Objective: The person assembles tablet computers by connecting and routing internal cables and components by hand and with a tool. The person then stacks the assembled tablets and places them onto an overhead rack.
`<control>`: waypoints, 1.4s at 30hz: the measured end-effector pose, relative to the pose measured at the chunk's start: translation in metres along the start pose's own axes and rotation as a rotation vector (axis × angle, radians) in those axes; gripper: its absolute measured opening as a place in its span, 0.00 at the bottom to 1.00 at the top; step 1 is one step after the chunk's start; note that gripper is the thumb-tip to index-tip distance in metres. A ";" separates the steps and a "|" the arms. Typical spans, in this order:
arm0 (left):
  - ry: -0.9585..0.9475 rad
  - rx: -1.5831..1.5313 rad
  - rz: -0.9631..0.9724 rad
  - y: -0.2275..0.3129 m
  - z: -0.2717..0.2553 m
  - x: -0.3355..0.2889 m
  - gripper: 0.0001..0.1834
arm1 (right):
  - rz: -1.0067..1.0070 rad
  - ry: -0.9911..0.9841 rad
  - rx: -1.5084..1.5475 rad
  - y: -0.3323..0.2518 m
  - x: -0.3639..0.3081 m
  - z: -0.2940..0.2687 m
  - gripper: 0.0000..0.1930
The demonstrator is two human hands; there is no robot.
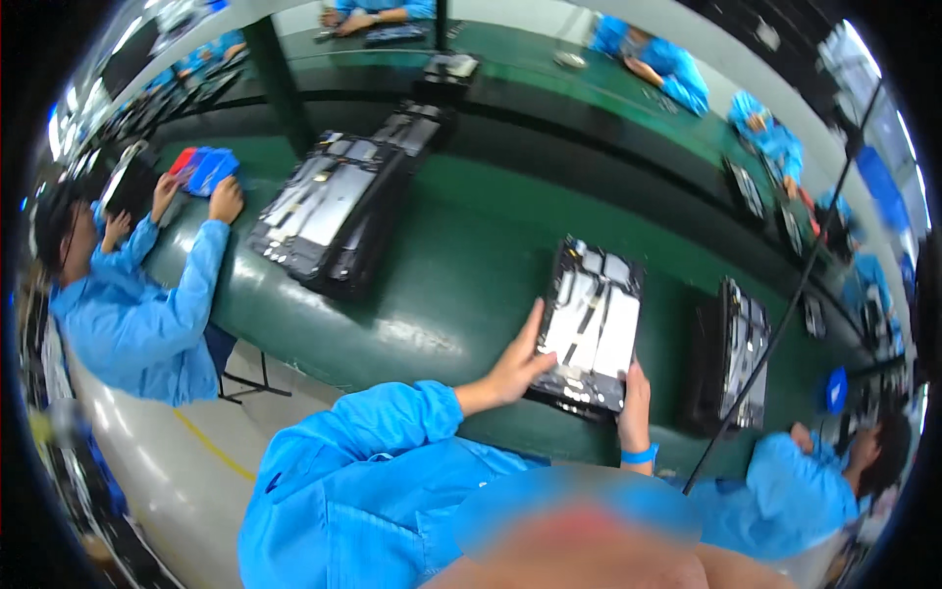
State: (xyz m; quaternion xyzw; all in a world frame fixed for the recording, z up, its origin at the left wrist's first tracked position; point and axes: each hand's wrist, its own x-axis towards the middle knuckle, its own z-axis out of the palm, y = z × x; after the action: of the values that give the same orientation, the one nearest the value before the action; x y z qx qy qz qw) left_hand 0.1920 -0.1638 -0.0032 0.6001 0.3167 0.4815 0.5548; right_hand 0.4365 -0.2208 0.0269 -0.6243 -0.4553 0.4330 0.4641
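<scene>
An open-backed tablet [615, 329], black-framed with silver panels and dark strips inside, is between my two hands above the green table. My left hand [520, 361] grips its left edge near the lower corner, thumb over the face. Against the lower right edge, my right hand [635, 404] closes with its fingers mostly hidden behind; a blue band circles that wrist. To the right stands a stack of similar tablets [748, 339]. Another tall stack of tablets [322, 201] sits to the left, its top one showing silver panels.
The green table [412, 339] runs across in front of me. At the left, a co-worker in a blue jacket [147, 304] handles blue and red pieces [209, 172]. Another co-worker [810, 491] sits at the right. A dark post [275, 88] rises behind the left stack; a thin black pole [785, 309] slants at right.
</scene>
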 end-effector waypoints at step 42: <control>0.254 -0.425 0.633 0.435 -0.341 0.132 0.20 | -0.657 -0.477 0.126 -0.517 0.115 0.293 0.21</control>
State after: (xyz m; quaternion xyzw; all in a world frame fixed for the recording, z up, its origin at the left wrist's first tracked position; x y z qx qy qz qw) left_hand -0.1480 0.0000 0.4221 0.4757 0.0759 0.7537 0.4471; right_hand 0.0919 0.0250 0.4595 -0.2981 -0.6981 0.4213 0.4964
